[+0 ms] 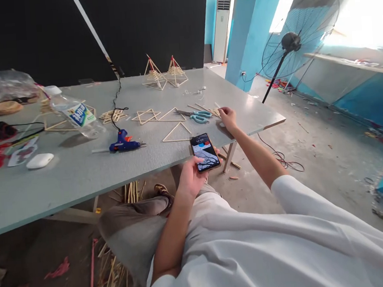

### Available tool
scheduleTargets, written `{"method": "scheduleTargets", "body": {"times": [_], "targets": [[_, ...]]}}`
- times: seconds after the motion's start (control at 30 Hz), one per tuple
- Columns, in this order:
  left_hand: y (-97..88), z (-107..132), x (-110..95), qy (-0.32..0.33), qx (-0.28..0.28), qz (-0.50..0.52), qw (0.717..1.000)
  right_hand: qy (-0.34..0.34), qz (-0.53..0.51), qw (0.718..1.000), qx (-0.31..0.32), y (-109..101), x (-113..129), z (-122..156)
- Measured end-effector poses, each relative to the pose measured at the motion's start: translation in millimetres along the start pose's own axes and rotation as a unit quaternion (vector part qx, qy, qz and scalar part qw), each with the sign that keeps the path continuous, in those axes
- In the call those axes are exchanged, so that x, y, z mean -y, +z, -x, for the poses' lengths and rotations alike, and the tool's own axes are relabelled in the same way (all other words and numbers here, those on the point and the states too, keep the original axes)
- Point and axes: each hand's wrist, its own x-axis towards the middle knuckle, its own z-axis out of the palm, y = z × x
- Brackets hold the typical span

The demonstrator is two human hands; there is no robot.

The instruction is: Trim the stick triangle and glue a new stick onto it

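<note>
My left hand (191, 176) is wrapped round a smartphone (205, 153) with a lit screen, its thumb over the glass, just off the table's front edge. My right hand (229, 120) rests on the tabletop with curled fingers, at the ends of several thin wooden sticks (214, 111); what lies between the fingertips is hidden. Left of it are blue-handled scissors (200, 116) and pliers-like blades beside them, partly overlapping. A triangle of sticks (178, 138) lies flat behind the phone, with a star-shaped stick frame (146, 116) farther left.
A blue glue gun (124, 141) lies on the grey table (82, 177), its cord running back. A tilted plastic bottle (78, 114) and a white earbud case (40, 160) are at left. Two stick pyramids (154, 74) stand at the back. A large fan (291, 42) stands at right.
</note>
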Motion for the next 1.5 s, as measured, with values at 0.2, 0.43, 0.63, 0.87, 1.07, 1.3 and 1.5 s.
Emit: {"method": "scheduleTargets", "body": {"times": [0.2, 0.43, 0.63, 0.87, 1.07, 1.3, 1.5], "targets": [[-1.7, -0.2, -6.5, 0.004, 0.000, -0.010, 1.000, 0.002, -0.020, 1.000, 0.002, -0.3, -2.0, 0.5], [-16.5, 2.6, -17.6, 0.048, 0.030, -0.114, 0.992, 0.006, -0.018, 1.000, 0.002, 1.3, -1.6, 1.1], [-13.1, -42.0, -59.4, 0.099, 0.043, -0.206, 0.973, -0.005, -0.031, 0.999, 0.005, -1.7, 9.8, 5.8], [-28.2, -69.5, -74.9, 0.071, 0.025, -0.194, 0.978, -0.035, -0.115, 0.991, 0.065, 4.2, 37.0, 57.9], [-35.1, -72.5, -79.7, 0.060, -0.081, -0.172, 0.980, -0.027, -0.378, 0.871, 0.313, 25.8, 57.4, 138.5], [-33.0, -72.8, -81.0, 0.061, -0.084, -0.133, 0.986, -0.068, -0.358, 0.814, 0.453, 27.8, 47.1, 142.1], [-32.8, -73.4, -76.8, 0.040, -0.056, -0.158, 0.985, -0.028, -0.338, 0.853, 0.397, 33.0, 44.5, 137.4]]}}
